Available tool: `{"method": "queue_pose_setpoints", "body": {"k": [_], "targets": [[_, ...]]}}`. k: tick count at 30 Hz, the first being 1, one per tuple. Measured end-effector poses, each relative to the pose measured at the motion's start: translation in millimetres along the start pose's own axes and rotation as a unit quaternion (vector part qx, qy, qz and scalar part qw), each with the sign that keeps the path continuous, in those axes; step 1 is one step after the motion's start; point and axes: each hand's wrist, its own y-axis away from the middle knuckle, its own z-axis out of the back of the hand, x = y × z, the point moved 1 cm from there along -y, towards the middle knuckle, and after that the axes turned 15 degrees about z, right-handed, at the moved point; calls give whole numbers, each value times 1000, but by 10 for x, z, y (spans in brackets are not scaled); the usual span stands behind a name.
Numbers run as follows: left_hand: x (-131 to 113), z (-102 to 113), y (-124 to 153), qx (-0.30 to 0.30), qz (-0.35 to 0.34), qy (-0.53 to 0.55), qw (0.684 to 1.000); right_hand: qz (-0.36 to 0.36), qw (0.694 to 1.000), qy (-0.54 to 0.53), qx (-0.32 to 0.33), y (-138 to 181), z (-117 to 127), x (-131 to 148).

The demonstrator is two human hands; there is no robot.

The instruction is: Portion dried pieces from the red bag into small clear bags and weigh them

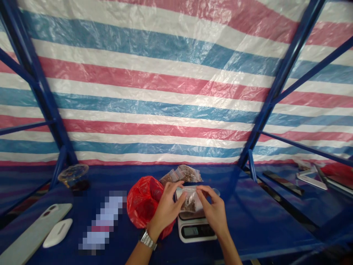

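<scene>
A small clear plastic zip bag containing dried brown material is grasped at its upper edge, pinched between the fingers of the left hand and the right hand. It is positioned over the pan of a white digital kitchen scale; contact with the pan cannot be determined. A crumpled red plastic bag is touched by the left hand. Two filled clear plastic bags lie just behind, on a blue-covered tabletop.
</scene>
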Motion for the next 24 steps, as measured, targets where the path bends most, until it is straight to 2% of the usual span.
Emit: {"method": "queue_pose_setpoints", "body": {"k": [6,10,16,20,24], "targets": [[22,-13,-71,-2,50,97,994,-21,999,-29,-23,-75,-190,202],[8,-11,-64,-3,55,128,990,8,999,-14,-37,-92,-231,261],[-43,-14,-40,42,64,183,980,21,1000,0,-21,-97,-262,285],[-48,-12,-38,37,63,180,981,29,1000,0,-4,-90,-314,285],[-23,-21,-42,19,64,189,980,41,999,12,-29,-98,-337,282]]}}
